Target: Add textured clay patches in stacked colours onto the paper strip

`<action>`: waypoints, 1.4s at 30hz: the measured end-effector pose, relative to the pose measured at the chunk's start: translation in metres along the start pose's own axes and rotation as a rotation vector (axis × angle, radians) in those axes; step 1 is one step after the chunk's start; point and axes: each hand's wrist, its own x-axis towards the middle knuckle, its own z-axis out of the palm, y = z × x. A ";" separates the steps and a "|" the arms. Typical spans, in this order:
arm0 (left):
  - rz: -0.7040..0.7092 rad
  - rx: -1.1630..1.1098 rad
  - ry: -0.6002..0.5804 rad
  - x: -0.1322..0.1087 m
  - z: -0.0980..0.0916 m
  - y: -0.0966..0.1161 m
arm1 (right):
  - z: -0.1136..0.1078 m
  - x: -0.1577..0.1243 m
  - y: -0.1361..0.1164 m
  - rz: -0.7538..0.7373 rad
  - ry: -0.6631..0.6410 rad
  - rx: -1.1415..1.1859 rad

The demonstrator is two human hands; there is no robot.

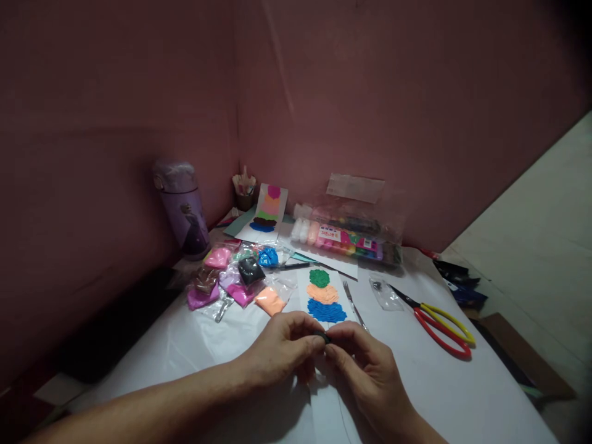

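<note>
Between the fingertips of my left hand (282,348) and my right hand (365,361) is a small piece of black clay (325,337). Both hands are closed in a pinch on it, above the near part of a white paper strip (303,280). On that strip, beyond my fingers, lie textured patches of clay: a green one (319,278) at the top, a peach one (322,294) below it, then a wider blue one (326,310). Just right of the strip rests a small metal fork (354,304).
Several bags of coloured clay (250,270) lie at left, near a purple bottle (185,216). Scissors (441,327) and a small plastic bag (386,295) are at right. Behind stand a clay pack (345,237), a decorated card (268,213) and a small cup (244,198). Walls meet behind.
</note>
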 end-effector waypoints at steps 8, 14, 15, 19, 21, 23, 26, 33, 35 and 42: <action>-0.041 0.030 -0.042 0.000 0.001 0.001 | 0.000 -0.001 -0.002 -0.153 -0.007 -0.106; -0.018 0.011 0.169 0.001 0.004 0.006 | 0.001 0.002 -0.004 -0.145 0.235 -0.098; 0.001 -0.003 0.190 0.001 0.003 0.009 | 0.001 0.003 -0.005 -0.114 0.264 -0.081; 0.026 -0.075 0.147 0.001 -0.004 0.014 | 0.000 0.005 -0.006 0.047 0.295 0.053; 0.027 -0.102 0.066 0.001 -0.007 0.013 | 0.000 0.005 -0.005 0.126 0.251 0.131; 0.022 -0.118 -0.012 0.002 -0.009 0.009 | 0.000 0.005 -0.004 0.150 0.204 0.178; -0.007 -0.124 -0.078 0.003 -0.009 0.002 | 0.000 0.003 -0.002 0.091 0.116 0.193; -0.004 -0.033 -0.069 0.001 -0.004 0.002 | -0.002 -0.001 0.000 -0.031 -0.017 0.088; 0.000 0.022 -0.038 0.000 -0.004 0.002 | -0.002 -0.001 -0.002 -0.016 -0.035 0.093; 0.029 0.135 0.013 -0.001 -0.002 -0.001 | 0.000 0.001 -0.007 -0.039 -0.039 0.057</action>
